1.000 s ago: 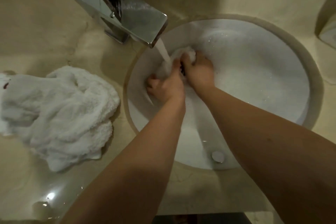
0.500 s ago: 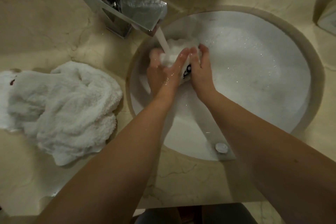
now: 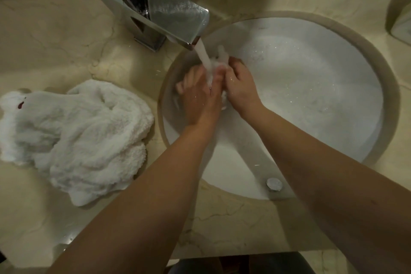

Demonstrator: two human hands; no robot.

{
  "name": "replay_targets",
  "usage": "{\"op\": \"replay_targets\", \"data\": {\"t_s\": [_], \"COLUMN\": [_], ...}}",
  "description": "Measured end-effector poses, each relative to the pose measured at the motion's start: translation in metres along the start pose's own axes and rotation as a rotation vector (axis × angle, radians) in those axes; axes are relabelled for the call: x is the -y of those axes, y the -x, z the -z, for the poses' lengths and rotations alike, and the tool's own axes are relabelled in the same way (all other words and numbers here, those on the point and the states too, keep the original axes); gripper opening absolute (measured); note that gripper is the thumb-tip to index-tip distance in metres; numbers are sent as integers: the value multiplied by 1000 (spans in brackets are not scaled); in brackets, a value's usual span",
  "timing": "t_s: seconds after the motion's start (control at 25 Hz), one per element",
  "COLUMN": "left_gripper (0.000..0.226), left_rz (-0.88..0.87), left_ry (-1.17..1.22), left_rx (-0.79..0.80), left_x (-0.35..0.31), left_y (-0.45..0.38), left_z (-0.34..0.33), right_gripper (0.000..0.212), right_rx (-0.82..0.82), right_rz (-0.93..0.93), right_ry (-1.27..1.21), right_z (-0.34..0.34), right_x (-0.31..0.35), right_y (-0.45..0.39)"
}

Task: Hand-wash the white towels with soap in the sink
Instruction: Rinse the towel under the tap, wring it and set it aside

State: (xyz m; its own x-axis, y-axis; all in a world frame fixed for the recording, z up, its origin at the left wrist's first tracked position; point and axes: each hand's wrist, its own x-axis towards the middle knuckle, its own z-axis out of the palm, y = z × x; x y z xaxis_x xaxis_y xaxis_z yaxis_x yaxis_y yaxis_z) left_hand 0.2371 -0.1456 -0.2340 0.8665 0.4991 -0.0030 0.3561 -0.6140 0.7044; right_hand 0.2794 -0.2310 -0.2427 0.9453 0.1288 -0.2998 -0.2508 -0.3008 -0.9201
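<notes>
Both hands, left hand (image 3: 201, 98) and right hand (image 3: 239, 83), grasp a small white towel (image 3: 219, 62) under the running faucet (image 3: 155, 13); a white towel heap (image 3: 77, 138) at nine o'clock of the sink (image 3: 311, 95) awaits washing, by appearance.

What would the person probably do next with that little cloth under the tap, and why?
Probably rub it between both hands under the stream: the left hand and right hand grip the small white towel beneath the faucet, water running.

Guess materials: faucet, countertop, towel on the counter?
Faucet: polished metal, likely chrome-plated; mirror-like reflections, sharp edges.
Countertop: beige stone, probably marble or an imitation; darker veins, glossy sheen.
Towel on the counter: white terry cloth, probably cotton; fluffy looped pile, soft folds.
</notes>
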Motion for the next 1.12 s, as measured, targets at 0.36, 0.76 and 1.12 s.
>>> {"op": "replay_targets", "data": {"t_s": [0.36, 0.76, 1.12], "left_gripper": [34, 38, 72], "left_rz": [473, 281, 111], "left_ry": [635, 354, 166], "left_rx": [65, 104, 61], "left_x": [5, 23, 31], "left_y": [-2, -7, -24], "left_z": [-17, -40, -64], "right_gripper": [51, 30, 30], "right_rx": [-25, -156, -168], "right_rz": [-15, -61, 14], "right_ry": [240, 353, 292], "right_z": [-24, -17, -10], "right_x": [-5, -31, -30], "right_y": [-3, -22, -45]}}
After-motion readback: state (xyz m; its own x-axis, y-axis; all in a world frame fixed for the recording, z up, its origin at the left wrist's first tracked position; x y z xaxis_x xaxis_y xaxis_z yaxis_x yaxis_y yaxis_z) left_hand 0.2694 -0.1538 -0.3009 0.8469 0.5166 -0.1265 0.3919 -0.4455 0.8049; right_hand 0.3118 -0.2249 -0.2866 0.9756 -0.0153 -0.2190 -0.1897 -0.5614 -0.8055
